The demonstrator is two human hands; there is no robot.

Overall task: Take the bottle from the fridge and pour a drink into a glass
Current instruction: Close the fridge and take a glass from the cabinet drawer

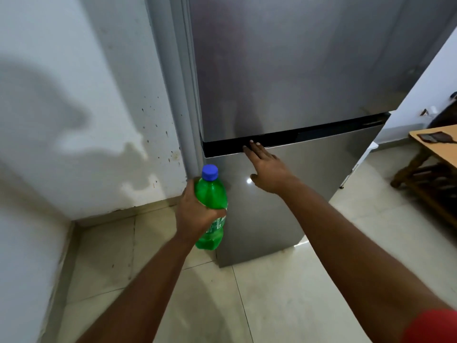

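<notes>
against the closed grey steel fridge (284,82) at twelve o'clock, my right hand (268,169) lies flat, fingers spread (fingertips at the door seam); my left hand (195,211) grips an upright green plastic bottle with a blue cap (211,194).

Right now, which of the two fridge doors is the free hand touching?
The lower door: the right hand lies flat on it, fingers reaching the dark gap under the upper door.

Soft, rather dim indoor light fills the view. A small white glare spot sits on the lower door of the fridge (291,199), and a brighter sheen lies on the floor tiles (284,280) at its base. A large blurred shadow falls across the white wall (74,107). Wide-angle distortion bends the fridge's edges; the corners look soft
</notes>
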